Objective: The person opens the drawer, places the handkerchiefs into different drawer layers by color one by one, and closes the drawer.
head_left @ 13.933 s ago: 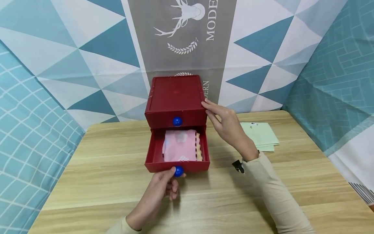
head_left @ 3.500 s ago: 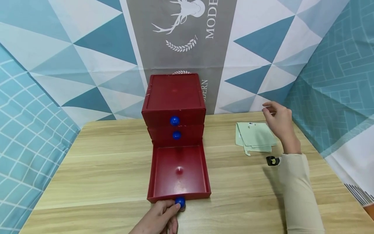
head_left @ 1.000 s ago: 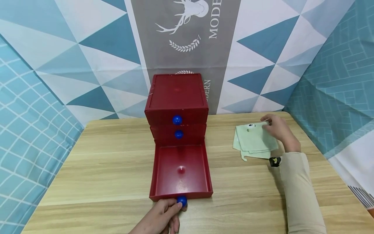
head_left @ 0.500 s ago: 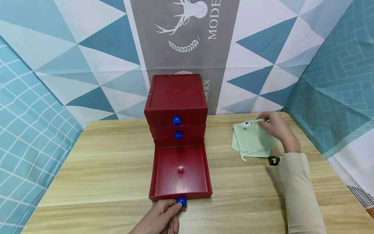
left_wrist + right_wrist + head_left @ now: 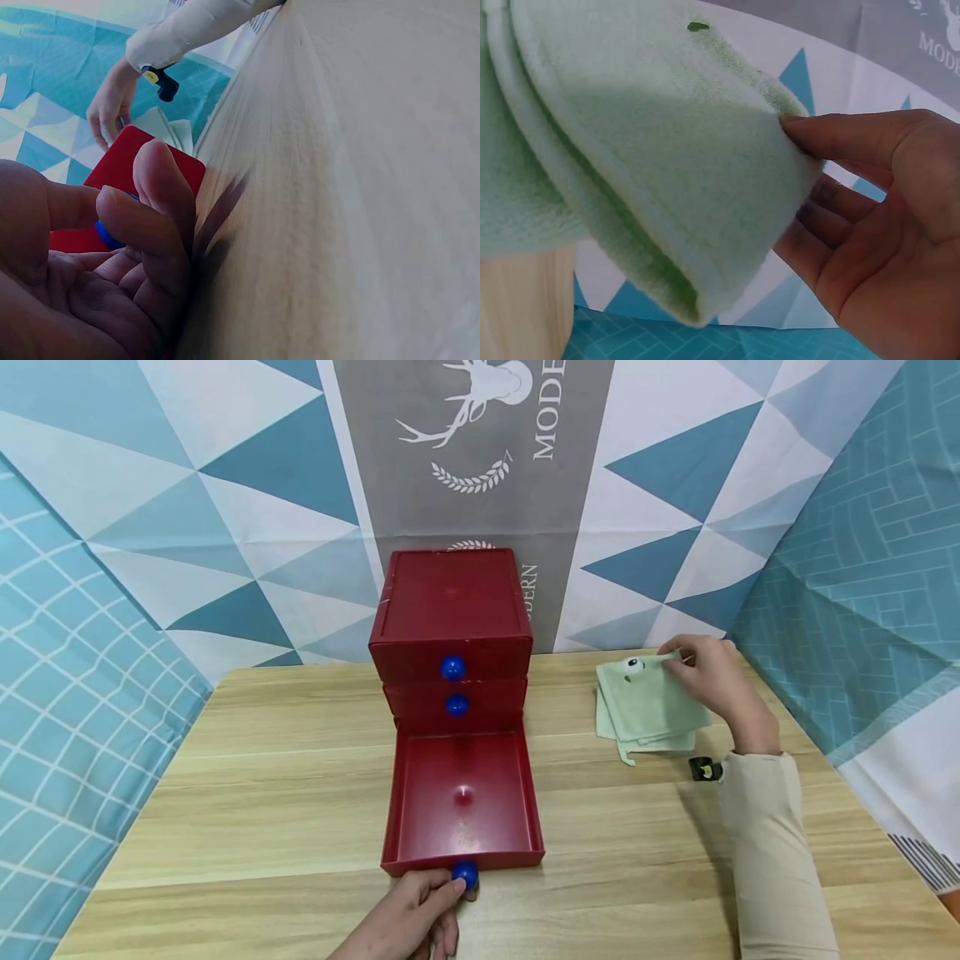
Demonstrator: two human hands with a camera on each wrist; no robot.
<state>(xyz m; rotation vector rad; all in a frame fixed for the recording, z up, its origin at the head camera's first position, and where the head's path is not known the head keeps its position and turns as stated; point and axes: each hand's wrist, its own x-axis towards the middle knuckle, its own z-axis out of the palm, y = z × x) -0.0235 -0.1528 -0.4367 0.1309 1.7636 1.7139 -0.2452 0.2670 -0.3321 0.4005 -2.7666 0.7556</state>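
My left hand [image 5: 411, 912] pinches the blue round knob [image 5: 466, 874] on the front of the bottom drawer [image 5: 465, 802], which is pulled out and holds nothing. Part of that knob shows behind my fingers in the left wrist view. At the right, my right hand [image 5: 717, 681] pinches a corner of a folded light green towel [image 5: 648, 702] between thumb and fingers. The towel's far edge is raised and a small eye design shows on it. In the right wrist view the towel [image 5: 667, 142] hangs in folds from the thumb and fingertips.
The red drawer cabinet [image 5: 453, 597] stands at the back middle of the wooden table [image 5: 285, 793]. Its two upper drawers, with blue knobs [image 5: 453, 667], are closed. A patterned cloth backdrop [image 5: 300, 485] rises behind the table. A black strap piece [image 5: 703, 768] hangs at the right wrist.
Over the last second, my right hand has taken the green towel's corner and raised its far edge. The left hand stays on the knob. Earlier, a drawer holding folded pink cloth stood pulled out; now it is closed.
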